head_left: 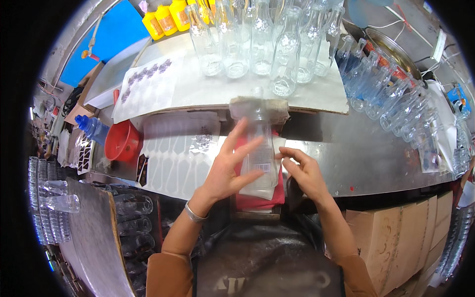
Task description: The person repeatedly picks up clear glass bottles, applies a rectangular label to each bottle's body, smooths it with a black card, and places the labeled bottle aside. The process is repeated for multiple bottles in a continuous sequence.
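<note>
A clear glass bottle (258, 157) lies on its side in front of me, neck away, with a printed patch and a barcode on its wall. Its neck end rests on a cloth-wrapped support (277, 110), its body over a red cloth (282, 190) and a white sheet. My left hand (228, 168), slightly blurred, is over the bottle's left side, fingers spread; whether they touch the glass I cannot tell. Close by the bottle's right side, my right hand (308, 174) has its thumb and fingertips drawn together; anything between them is too small to make out.
Several clear bottles (285, 64) stand on the raised white shelf (173, 64). A pale sheet with cut-out outlines (173, 158) and a red cup (122, 142) lie left. More bottles (391, 101) line the right side. Cardboard boxes (396, 237) are below right; a bottle crate (133, 225) is below left.
</note>
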The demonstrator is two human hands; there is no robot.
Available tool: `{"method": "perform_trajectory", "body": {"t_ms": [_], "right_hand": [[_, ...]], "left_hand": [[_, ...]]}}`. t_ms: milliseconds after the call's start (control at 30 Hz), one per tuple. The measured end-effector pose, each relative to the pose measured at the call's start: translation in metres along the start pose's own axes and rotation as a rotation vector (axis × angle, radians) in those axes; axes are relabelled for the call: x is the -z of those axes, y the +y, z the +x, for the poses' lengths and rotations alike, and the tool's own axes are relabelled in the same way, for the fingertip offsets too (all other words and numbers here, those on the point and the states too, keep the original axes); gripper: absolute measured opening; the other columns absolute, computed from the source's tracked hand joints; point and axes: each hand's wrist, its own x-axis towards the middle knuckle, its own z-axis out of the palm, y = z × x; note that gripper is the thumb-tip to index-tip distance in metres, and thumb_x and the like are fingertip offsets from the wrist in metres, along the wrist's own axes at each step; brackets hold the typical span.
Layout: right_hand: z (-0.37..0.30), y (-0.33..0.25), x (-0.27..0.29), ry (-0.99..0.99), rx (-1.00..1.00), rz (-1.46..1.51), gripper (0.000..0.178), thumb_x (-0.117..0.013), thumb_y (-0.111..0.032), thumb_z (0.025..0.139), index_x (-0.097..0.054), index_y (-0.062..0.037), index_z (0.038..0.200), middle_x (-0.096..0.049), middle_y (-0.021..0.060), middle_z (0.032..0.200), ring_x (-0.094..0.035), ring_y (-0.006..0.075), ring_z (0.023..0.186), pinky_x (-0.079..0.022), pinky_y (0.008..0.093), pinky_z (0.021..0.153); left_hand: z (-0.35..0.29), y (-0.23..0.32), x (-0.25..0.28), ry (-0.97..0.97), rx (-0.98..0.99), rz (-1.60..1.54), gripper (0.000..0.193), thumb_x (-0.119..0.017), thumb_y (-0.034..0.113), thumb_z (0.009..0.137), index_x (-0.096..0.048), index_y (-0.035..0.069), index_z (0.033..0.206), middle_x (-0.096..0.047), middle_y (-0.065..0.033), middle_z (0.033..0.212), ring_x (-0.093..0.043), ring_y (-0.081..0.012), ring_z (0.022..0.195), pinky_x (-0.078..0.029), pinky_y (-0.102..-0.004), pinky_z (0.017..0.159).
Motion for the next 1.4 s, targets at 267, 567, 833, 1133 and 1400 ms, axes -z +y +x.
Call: {"method": "perform_trajectory", "body": {"t_ms": [267,567,833,1133,1400], "right_hand": [[0.027,-0.001,-0.013,-0.047,-0.011,0.008,0.049,-0.069,-0.023,0.096,-0.056,0.0072,0.133,-0.065,0.0108,0.115,-0.060,0.0073,0.078,-0.050,0.0238,0.071],[0.026,-0.002,-0.012,-0.061,0.023,0.038,0.045,-0.069,-0.020,0.096,-0.057,0.0070,0.130,-0.065,0.0091,0.113,-0.058,0.0044,0.072,-0.049,0.0216,0.066],[0.028,-0.004,-0.011,-0.060,-0.001,0.037,0.044,-0.069,-0.019,0.096,-0.058,0.0059,0.129,-0.067,0.0083,0.111,-0.058,0.0040,0.072,-0.048,0.0210,0.066],[0.030,-0.005,-0.010,-0.073,-0.001,0.019,0.042,-0.068,-0.019,0.096,-0.059,0.0049,0.129,-0.067,0.0093,0.113,-0.060,0.0050,0.073,-0.050,0.0217,0.068],[0.039,0.033,0.021,0.244,-0.165,0.545,0.050,-0.045,-0.048,0.107,-0.066,-0.0040,0.096,-0.068,0.0096,0.083,-0.056,0.0122,0.054,-0.045,0.0242,0.052]], "left_hand": [[-0.015,-0.007,-0.021,0.151,0.124,-0.122,0.049,-0.070,0.008,0.089,-0.062,0.008,0.137,-0.042,-0.0216,0.155,-0.041,-0.0353,0.144,-0.037,-0.0428,0.114],[-0.011,-0.001,-0.024,0.145,0.140,-0.077,0.050,-0.072,0.008,0.087,-0.063,0.008,0.136,-0.044,-0.0209,0.153,-0.044,-0.0364,0.141,-0.038,-0.0432,0.114],[-0.010,-0.004,-0.026,0.149,0.138,-0.090,0.051,-0.072,0.006,0.087,-0.062,0.008,0.137,-0.045,-0.0195,0.153,-0.045,-0.0346,0.141,-0.039,-0.0433,0.113],[-0.010,-0.002,-0.027,0.162,0.144,-0.098,0.051,-0.072,0.005,0.088,-0.062,0.008,0.137,-0.045,-0.0192,0.153,-0.044,-0.0341,0.142,-0.039,-0.0434,0.113],[-0.010,0.000,-0.027,0.157,0.148,-0.062,0.050,-0.072,0.007,0.088,-0.063,0.007,0.137,-0.046,-0.0194,0.153,-0.045,-0.0343,0.141,-0.038,-0.0431,0.113]]}}
